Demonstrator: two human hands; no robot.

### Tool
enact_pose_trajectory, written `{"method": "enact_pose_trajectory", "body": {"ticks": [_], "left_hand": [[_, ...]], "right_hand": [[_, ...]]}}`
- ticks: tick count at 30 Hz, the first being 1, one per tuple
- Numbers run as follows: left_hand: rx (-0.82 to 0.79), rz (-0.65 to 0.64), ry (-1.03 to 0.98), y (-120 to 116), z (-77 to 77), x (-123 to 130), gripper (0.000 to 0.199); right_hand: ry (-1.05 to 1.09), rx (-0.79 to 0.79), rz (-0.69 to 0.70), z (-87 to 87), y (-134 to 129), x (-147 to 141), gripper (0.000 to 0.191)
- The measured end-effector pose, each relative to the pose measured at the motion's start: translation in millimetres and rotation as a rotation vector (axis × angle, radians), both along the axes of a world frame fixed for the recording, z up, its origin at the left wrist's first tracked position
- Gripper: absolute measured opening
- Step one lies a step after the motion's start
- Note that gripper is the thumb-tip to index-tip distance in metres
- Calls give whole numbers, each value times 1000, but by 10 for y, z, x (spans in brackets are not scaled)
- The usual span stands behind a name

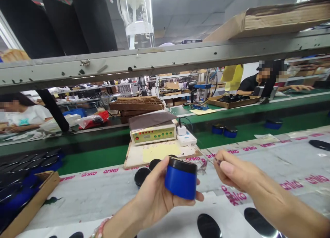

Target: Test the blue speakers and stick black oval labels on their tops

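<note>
My left hand [160, 193] is wrapped round a blue round housing with a black rim [180, 179], held tilted above the bench. To its right, my right hand [232, 171] pinches a thin metal rod-like tool [205, 154]; its exact kind cannot be made out. The tool's far end points up and left, apart from the housing. Behind my left hand lie black round discs [141, 176] on the covered bench. Nearer to me, a glossy black oval disc [208, 226] rests on white sheeting, with another black disc [260, 220] below my right forearm.
A cardboard tray [38, 200] of blue-and-black housings stands at left. A control box [154, 134] and a white adapter [186, 138] sit ahead. Blue housings [230, 132] lie on the green belt. A metal shelf beam [167, 61] crosses overhead. Two people sit across the line.
</note>
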State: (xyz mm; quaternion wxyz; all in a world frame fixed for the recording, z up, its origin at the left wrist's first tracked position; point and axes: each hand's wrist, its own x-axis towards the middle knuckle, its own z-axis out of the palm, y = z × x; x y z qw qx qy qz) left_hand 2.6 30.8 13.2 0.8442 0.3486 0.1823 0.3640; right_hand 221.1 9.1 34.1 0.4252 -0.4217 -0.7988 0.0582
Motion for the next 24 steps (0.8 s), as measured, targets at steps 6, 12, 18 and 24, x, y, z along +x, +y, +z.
{"method": "enact_pose_trajectory", "body": {"ticks": [6, 12, 18, 24], "left_hand": [[33, -46, -119, -87, -33, -108, 64], [197, 102, 31, -169, -62, -84, 57], [571, 324, 488, -274, 85, -100, 57], [1408, 642, 992, -287, 202, -116, 68]], "right_hand": [[-153, -20, 152, 3, -88, -231, 28], [-180, 162, 90, -15, -118, -343, 30], [-175, 155, 74, -131, -105, -321, 23], [-52, -52, 131, -451, -91, -261, 19]]}}
